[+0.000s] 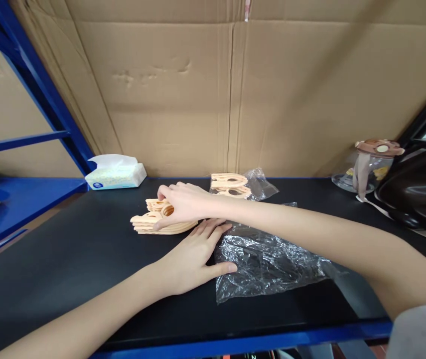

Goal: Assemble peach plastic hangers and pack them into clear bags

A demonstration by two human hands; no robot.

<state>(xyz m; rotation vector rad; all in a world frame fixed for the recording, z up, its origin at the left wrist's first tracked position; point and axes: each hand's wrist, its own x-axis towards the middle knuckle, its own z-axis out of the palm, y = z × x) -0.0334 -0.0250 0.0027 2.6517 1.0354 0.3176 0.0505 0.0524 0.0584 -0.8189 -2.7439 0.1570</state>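
My right hand (185,203) reaches across over my left forearm's side and lies on a stack of thin beige pieces (143,224) with curved outlines and holes. Its thumb is at the near side and its fingers bend over the far side, gripping the stack; the palm hides part of it. Just in front, my left hand (194,262) rests with fingers and thumb spread, touching the left edge of a crumpled clear plastic bag (268,262). Behind the right wrist lie more beige pieces (229,182), partly in or beside a second clear bag (260,183).
The black tabletop (67,269) has a blue front edge. A tissue pack (115,172) stands at the back left, near a blue metal frame (48,94). At the right are a clear bottle with a brown lid (373,167) and a dark bag (418,184). Cardboard (168,89) walls the back.
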